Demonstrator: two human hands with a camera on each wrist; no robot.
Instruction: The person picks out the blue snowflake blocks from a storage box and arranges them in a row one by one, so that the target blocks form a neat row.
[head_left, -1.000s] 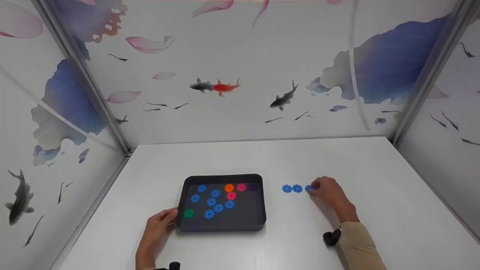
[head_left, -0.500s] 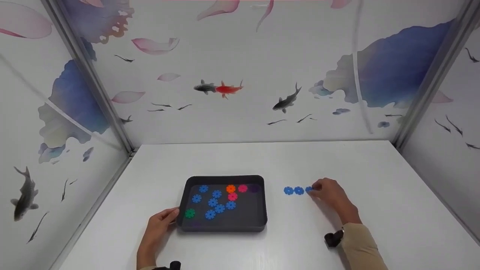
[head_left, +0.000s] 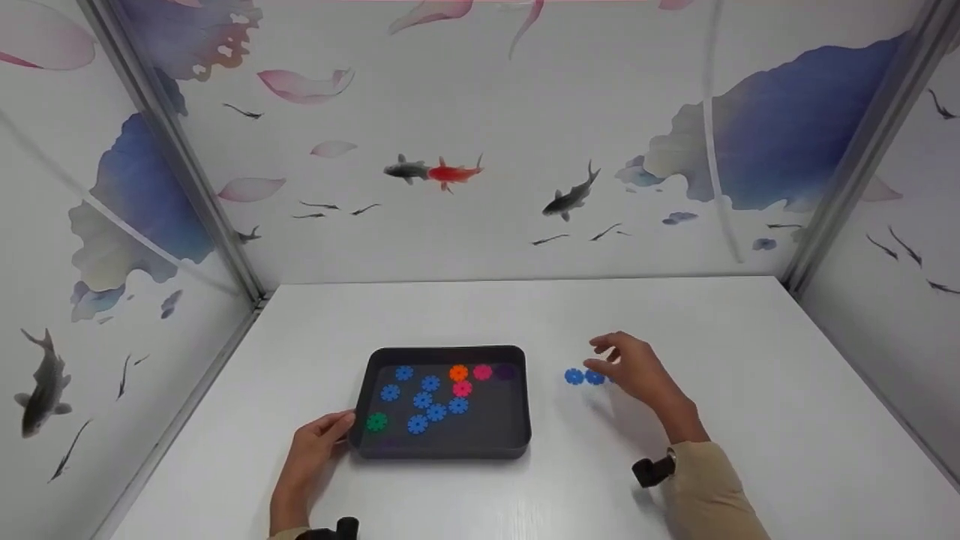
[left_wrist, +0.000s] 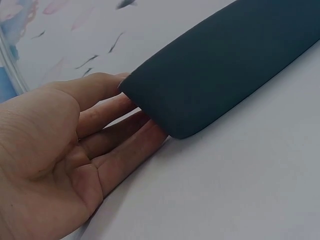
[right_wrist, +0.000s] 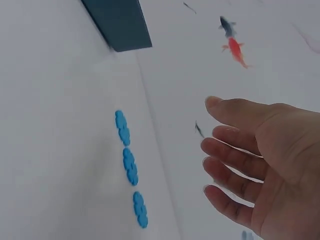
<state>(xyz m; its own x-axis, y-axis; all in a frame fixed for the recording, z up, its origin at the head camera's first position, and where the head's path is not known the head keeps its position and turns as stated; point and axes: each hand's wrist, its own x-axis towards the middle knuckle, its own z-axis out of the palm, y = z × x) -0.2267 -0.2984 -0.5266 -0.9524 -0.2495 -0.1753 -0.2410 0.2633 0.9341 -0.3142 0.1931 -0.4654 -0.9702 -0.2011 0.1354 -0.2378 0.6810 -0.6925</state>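
Observation:
My left hand (head_left: pixel 313 450) rests against the left side of a dark tray (head_left: pixel 442 454), its fingers nearly straight. In the left wrist view the fingertips meet the tray's end wall and are partly hidden behind it. On the table to the tray's right, three blue flower-shaped discs (right_wrist: pixel 130 166) lie in a row, the nearest one slightly apart in the right wrist view. Above the row hovers my right hand (head_left: pixel 637 371), fingers loosely bent and holding nothing. In the head view it covers most of the rightmost disc.
Inside the tray are several more blue discs (head_left: pixel 423 400), a green disc (head_left: pixel 376 421), an orange disc (head_left: pixel 458 373), pink discs (head_left: pixel 462 388) and a dark purple one (head_left: pixel 505 372). Walls printed with fish enclose the white table (head_left: pixel 450 495) at the back and sides.
My right hand has let go of the rightmost blue disc, lifted and moved left over the row. My left hand stays at the tray.

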